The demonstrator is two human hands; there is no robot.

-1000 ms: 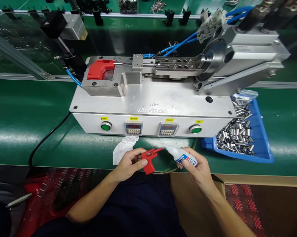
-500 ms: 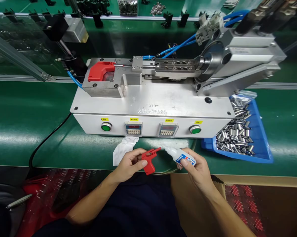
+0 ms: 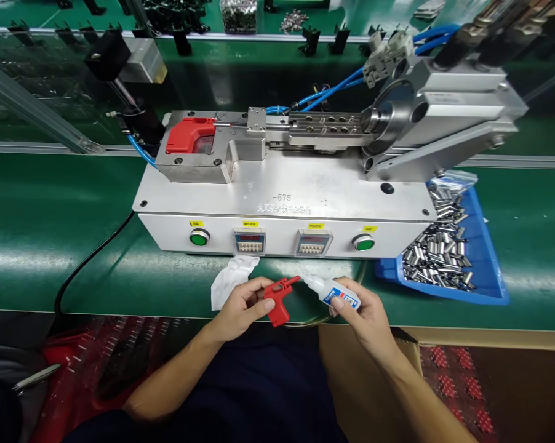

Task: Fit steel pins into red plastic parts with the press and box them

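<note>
So it's a factory bench with a green mat [image 3: 42, 227] on top, and more green benches behind with black clips and bits of hardware. Sitting on the mat is a long metal fixture box [image 3: 282, 212] with two green buttons, two small counters on the front, blue air hoses and a big cylinder at the right end. A red plastic part [image 3: 189, 134] sits in the nest at its left end. Just right of the box is a blue tray [image 3: 483, 258] piled with little metal sleeves [image 3: 437, 255]. A white scrap of cloth [image 3: 231, 277] lies at the front edge of the mat, and a black cable runs off to the left.

Left hand [image 3: 240, 307] is curled around a small red pistol-shaped piece [image 3: 277, 298], fingers pinched on it, held just over the bench edge. Right hand [image 3: 367, 314] is wrapped on a white glue bottle [image 3: 333, 292], nozzle pointing left and touching the tip of the red piece. Hands are near each other, not touching.
</note>
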